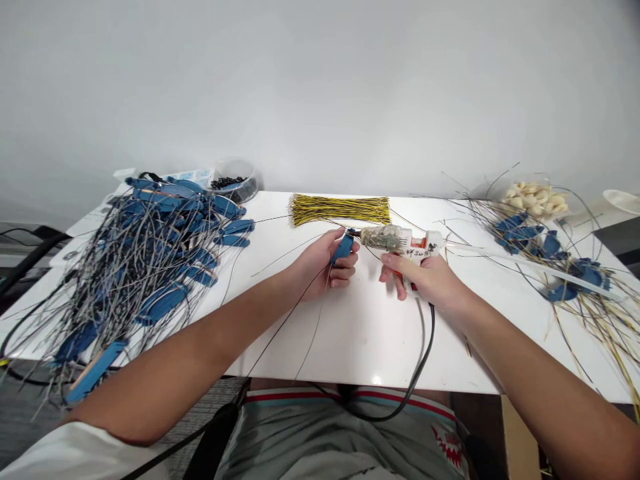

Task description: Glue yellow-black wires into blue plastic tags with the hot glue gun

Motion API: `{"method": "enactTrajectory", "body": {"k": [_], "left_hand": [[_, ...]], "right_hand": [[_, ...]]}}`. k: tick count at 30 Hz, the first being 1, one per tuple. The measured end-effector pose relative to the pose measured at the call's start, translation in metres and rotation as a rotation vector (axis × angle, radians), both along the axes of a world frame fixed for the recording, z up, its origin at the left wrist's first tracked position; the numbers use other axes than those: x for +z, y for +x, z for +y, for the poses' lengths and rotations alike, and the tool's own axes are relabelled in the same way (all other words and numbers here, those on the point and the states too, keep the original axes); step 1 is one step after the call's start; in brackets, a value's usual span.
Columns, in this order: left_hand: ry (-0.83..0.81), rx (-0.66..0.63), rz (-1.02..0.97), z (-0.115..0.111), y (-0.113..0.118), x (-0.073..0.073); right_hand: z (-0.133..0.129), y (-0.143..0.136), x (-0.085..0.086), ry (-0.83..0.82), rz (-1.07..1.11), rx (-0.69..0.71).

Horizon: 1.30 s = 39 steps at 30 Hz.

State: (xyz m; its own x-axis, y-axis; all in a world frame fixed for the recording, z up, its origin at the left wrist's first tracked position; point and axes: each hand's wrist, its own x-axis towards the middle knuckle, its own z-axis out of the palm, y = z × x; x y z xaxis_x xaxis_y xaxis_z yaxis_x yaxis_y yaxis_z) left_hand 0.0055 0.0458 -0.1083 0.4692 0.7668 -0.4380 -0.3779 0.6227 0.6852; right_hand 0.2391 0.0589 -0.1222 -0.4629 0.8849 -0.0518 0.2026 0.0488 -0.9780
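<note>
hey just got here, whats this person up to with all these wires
A person at a white table holds a small blue part with thin wires in the left hand. The right hand grips a white hot glue gun, its nozzle right at the end of that part. A big tangle of similar wired blue parts lies to the left, a smaller group to the right, and a bundle of yellow and black wires behind the hands.
</note>
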Motion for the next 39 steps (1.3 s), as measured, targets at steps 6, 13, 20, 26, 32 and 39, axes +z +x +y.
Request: {"method": "enactTrajectory", "body": {"k": [6,13,20,26,32,39], "left_hand": [[-0.018,0.017,0.009,-0.002,0.003,0.004],[0.017,-0.002,-0.003,-0.003,0.001,-0.002],[0.036,-0.017,-0.007,-0.002,0.0,-0.004],[0.054,-0.031,-0.017,-0.002,-0.001,-0.005],[0.053,-0.051,-0.01,-0.003,0.0,-0.004],[0.056,-0.062,-0.013,-0.003,0.0,-0.004]], "right_hand": [[0.0,-0.001,-0.004,-0.03,-0.018,-0.031],[-0.002,0.0,0.004,-0.053,-0.089,-0.063],[-0.003,0.0,0.01,-0.062,-0.149,-0.066],[-0.005,0.001,0.016,-0.086,-0.248,-0.062],[-0.005,0.003,0.017,-0.097,-0.329,-0.049],[-0.004,0.004,0.018,-0.088,-0.301,-0.051]]}}
